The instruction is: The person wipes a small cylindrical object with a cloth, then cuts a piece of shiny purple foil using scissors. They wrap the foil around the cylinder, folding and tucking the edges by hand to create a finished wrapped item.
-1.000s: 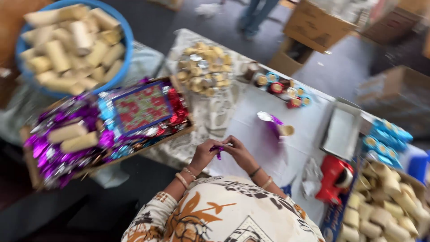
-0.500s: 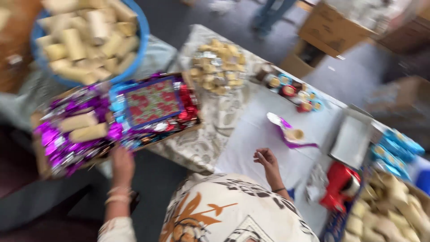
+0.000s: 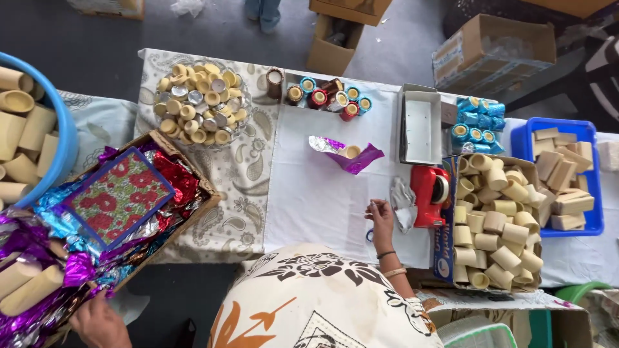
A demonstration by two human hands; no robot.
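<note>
Head view: the left hand (image 3: 97, 322), at seven o'clock, reaches into the cardboard box of coloured foil sheets (image 3: 138, 212); its fingers are hidden among purple foil, so its grip cannot be told. The right hand (image 3: 380, 216), near centre, rests flat and loosely open on the white table cloth (image 3: 309, 193), holding nothing. At twelve o'clock from it lies a cardboard tube on purple foil (image 3: 348, 154), half wrapped. This looks like fetching a fresh sheet; drawing one out cleanly calls for a pinch on a single foil edge.

A red tape dispenser (image 3: 431, 195) sits beside a cardboard box of cream tubes (image 3: 496, 222), near a blue crate (image 3: 583, 129).
</note>
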